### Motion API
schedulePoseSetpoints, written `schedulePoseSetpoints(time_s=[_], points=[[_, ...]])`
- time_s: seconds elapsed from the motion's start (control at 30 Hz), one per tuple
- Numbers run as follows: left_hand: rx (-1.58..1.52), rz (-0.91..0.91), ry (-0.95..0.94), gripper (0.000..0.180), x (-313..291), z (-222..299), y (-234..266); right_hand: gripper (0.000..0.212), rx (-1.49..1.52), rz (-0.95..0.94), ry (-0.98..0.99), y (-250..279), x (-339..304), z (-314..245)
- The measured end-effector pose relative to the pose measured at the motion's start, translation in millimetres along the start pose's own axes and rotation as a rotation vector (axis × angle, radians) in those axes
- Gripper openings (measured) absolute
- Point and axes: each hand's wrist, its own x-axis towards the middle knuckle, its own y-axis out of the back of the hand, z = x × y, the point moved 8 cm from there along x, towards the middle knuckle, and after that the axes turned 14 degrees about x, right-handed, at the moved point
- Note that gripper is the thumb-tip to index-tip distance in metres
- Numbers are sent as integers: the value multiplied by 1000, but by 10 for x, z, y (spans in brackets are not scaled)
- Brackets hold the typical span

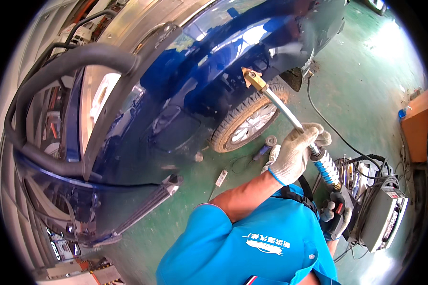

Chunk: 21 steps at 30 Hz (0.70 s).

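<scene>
Two gloved hands are closed on a dent-pulling tool (pixel 290 114): left hand (pixel 297 152) around its shaft, right hand (pixel 336 216) on the rear grip. Its brass tip is pressed against the blue car's rear panel (pixel 252 42); an angled pull could slip it off.

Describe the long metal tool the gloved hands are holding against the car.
The tool is a long rod with a shiny silver shaft, a brass-coloured head pressed against the blue car body above the rear wheel, and a blue-and-white ribbed section near its dark handle. It slants down toward the person. The left hand grips the shaft; the right hand holds the handle.
</scene>
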Motion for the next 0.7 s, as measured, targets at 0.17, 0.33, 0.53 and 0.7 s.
schedulePoseSetpoints(time_s=[0.17,0.33,0.53,0.7], points=[[59,55,26,18,-867,-287,119,55,263,165,-102,653,-441,170],[101,85,34,24,-1566,-392,244,58,444,93,-527,673,-642,277],[183,-104,-55,39,-2039,-393,310,62,482,109,-665,657,-708,295],[104,-46,-73,39,-2196,-404,405,61,452,143,-644,668,-792,360]])
